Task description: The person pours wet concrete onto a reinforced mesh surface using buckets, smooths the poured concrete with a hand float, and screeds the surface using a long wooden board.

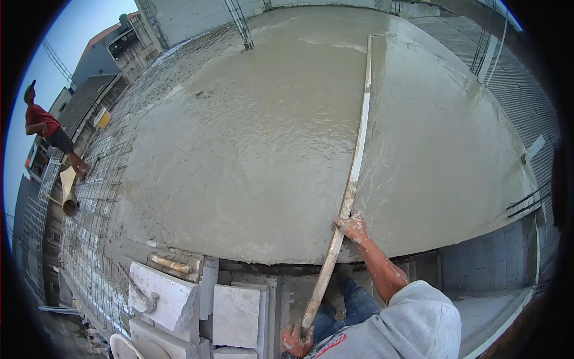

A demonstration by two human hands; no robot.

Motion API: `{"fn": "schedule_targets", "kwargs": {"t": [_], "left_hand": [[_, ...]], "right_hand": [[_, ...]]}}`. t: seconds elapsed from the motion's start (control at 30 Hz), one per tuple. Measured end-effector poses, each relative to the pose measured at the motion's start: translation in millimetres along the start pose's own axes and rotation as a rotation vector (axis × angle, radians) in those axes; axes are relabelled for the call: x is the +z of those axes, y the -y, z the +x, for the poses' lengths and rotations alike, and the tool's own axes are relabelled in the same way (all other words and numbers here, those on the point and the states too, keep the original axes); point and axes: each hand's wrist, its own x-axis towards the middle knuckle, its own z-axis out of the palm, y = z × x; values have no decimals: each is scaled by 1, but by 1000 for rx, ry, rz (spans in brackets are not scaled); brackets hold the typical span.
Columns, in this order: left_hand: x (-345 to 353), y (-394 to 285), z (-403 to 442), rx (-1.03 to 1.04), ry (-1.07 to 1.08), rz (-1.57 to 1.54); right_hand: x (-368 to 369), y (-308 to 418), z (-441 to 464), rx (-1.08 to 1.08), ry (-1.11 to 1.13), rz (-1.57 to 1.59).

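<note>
A long wooden screed board (360, 140) lies across the wet concrete slab (251, 161), reaching from near my body to the far part of the slab. My right hand (353, 227), spattered with cement, has its fingers wrapped around the board near the slab's front edge. Low in the view, my left hand (296, 340) grips the board's near end. Smooth grey concrete lies to the right of the board, and rippled, wetter concrete to its left.
Pale blocks (236, 315) are stacked before the slab, with a trowel (143, 293) on one. Rebar mesh (98, 209) lies at left, where a person (51, 128) in a red shirt stands near a yellow bucket (103, 118). A rebar column (239, 24) rises behind. Beyond the slab's right edge is corrugated roofing (508, 90).
</note>
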Motion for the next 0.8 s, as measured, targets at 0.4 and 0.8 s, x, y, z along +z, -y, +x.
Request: {"fn": "schedule_targets", "kwargs": {"t": [0.4, 0.8], "left_hand": [[83, -72, 137, 41, -26, -91], [161, -170, 384, 84, -49, -69]], "right_hand": [[-78, -52, 152, 22, -133, -67], [-188, -44, 410, -17, -203, -347]]}}
